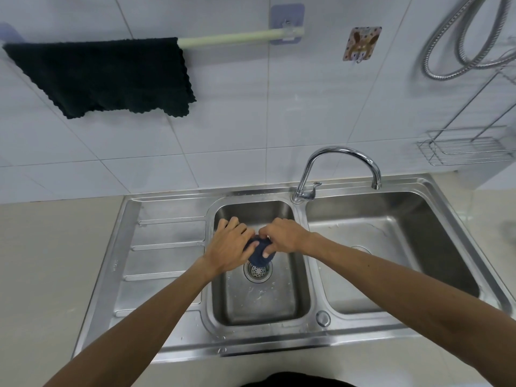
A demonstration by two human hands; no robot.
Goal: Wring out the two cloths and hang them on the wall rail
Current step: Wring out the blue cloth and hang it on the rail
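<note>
Cloth, dark blue point(258, 251) and bunched into a tight wad, sits squeezed between the two hands above the small middle basin point(296, 300) of the steel sink, right over the round perforated drain strainer point(258, 272). The left hand point(230, 247) clamps the wad from its left side, fingers curled round it and knuckles up. The right hand point(283, 236) grips it from the other side, fingers clenched into the fabric, two fingertips showing under the wad's lower edge. Both forearms reach in from the bottom corners of the view.

Water drops speckle the basin floor below the strainer. A ribbed draining board point(167, 247) lies to the left of this basin, a larger basin point(391, 247) to the right. The chrome tap point(339, 152) stands on the back ledge between the two basins, its spout arching over the larger one.

On the tiled wall up left, a black cloth point(106, 76) with scalloped edges hangs spread over the pale wall rail point(231, 39), covering its left part; the right part of the rail is bare up to its blue adhesive bracket point(287, 23). A patterned adhesive hook point(361, 43) sticks to the tiles further right, beside a looped metal hose point(458, 46) and a wire rack point(463, 150).
</note>
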